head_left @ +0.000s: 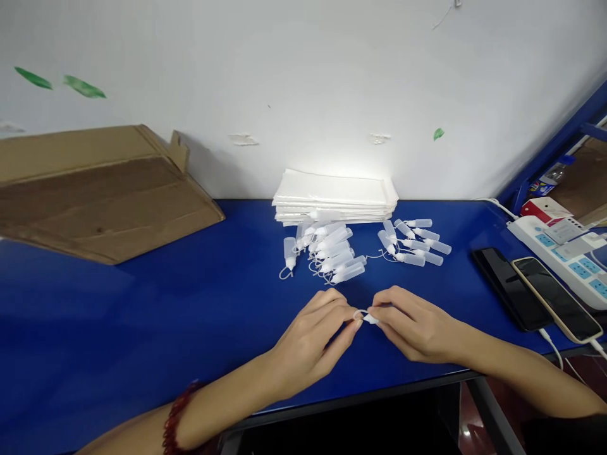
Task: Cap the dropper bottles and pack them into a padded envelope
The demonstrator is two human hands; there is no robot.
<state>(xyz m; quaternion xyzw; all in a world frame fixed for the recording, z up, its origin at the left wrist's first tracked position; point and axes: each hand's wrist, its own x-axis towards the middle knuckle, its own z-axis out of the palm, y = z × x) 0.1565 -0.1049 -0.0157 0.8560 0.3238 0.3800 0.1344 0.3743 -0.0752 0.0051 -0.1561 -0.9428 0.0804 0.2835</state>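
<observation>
Near the table's front edge, both hands meet over one small white dropper bottle [370, 319], its nozzle pointing left. My right hand [420, 325] is closed round its body, which the fingers mostly hide. With thumb and forefinger, my left hand [315, 332] pinches at the nozzle end, where a thin white cap strap [360, 312] loops between the hands. Just beyond lies a pile of similar translucent dropper bottles [332, 249] with strapped caps. A smaller, looser group of dropper bottles [412, 243] lies to its right.
Behind the piles, a stack of white padded envelopes [334, 193] rests against the wall. A cardboard box [109, 196] stands at the left on the blue table [190, 303]. Two phones [512, 287] with cables and a power strip [564, 256] lie at the right edge.
</observation>
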